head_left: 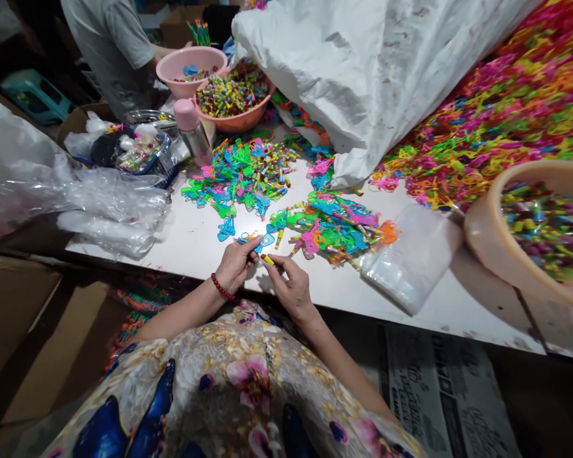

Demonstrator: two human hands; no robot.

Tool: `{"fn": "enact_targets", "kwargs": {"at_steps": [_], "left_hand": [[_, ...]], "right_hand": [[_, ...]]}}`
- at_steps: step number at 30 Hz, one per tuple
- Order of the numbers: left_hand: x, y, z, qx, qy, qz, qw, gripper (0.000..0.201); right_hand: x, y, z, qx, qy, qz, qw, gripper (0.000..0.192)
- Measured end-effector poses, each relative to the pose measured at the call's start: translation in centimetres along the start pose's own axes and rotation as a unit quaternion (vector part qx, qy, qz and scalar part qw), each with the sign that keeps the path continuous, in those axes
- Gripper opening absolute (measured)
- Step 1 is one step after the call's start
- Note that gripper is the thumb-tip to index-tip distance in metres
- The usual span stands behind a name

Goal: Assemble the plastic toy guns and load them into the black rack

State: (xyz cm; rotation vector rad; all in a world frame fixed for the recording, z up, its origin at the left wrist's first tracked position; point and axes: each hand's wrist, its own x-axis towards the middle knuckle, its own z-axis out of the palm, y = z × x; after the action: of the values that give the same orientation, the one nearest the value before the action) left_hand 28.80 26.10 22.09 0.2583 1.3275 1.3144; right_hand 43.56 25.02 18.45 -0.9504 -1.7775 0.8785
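At the table's front edge my left hand [235, 264], with a red bead bracelet on its wrist, pinches a small blue plastic piece [266, 242] with a lattice end. Close beside it my right hand [290, 285] grips a short yellow and dark red tube [268, 259] between thumb and fingers. The two pieces are nearly touching; whether they join is too small to tell. Just beyond my hands lies a pile of colourful plastic pieces and tubes [334, 222]. Farther back sits a second such pile [243, 168].
Clear plastic bags [413, 257] lie to the right, by a peach basin [510, 248] of tubes. An orange basin [236, 121], a pink basin [172, 67] and a pink-capped flask [193, 133] stand behind. A white sack [353, 76] slopes across. Another person [117, 51] is at the back left.
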Motion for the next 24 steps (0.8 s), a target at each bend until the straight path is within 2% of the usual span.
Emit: {"fn": "enact_targets", "kwargs": {"at_steps": [13, 24], "left_hand": [[-0.1, -0.7, 0.6, 0.016, -0.023, -0.025, 0.999, 0.043], [0.4, -1.0, 0.2, 0.014, -0.032, -0.033, 0.999, 0.042]], "right_hand": [[-0.2, 0.7, -0.2, 0.017, -0.022, 0.028, 0.999, 0.024], [0.1, 0.9, -0.5, -0.009, -0.043, -0.007, 0.999, 0.026]]}}
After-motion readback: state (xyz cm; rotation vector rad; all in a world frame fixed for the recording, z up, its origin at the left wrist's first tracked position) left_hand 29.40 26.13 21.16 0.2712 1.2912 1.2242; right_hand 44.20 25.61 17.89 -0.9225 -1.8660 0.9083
